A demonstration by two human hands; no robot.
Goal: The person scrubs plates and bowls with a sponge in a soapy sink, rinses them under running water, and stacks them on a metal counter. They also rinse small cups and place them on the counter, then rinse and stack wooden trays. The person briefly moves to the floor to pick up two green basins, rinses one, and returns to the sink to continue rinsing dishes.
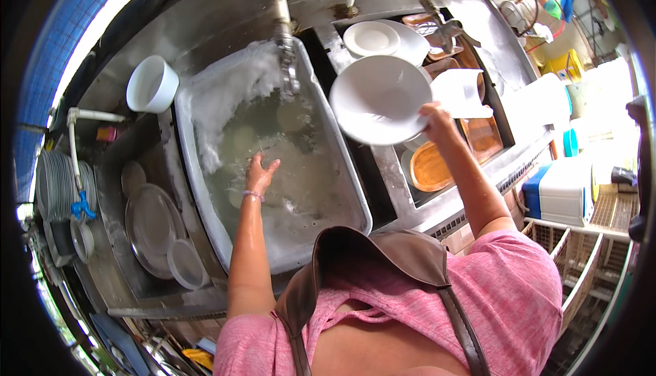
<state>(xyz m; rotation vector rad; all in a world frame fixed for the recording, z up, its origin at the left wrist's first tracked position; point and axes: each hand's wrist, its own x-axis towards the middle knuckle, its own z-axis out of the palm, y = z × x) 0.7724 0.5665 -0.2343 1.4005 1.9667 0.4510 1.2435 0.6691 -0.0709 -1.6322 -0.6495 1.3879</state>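
Observation:
A wide white bowl (382, 100) is gripped at its rim by my right hand (438, 119), above the divider and the right-hand sink. My left hand (262, 171), wet and with fingers spread, is over the soapy water (287, 155) in a big grey plastic tub (335, 135); whether its fingertips dip in is hard to tell. Pale round shapes show dimly under the water. Behind the bowl, white plates (371, 37) sit stacked in the right-hand sink, near brown wooden-looking dishes (482, 137) and an orange-brown oval dish (431, 167).
A metal tap pipe (279, 12) hangs over the tub; another tap (451, 30) overhangs the right sink. At left are a white round container (152, 85), a sink with an oval tray (152, 230), a blue-handled tap (82, 206) and a stack of plates (59, 186). A cooler (558, 191) stands at right.

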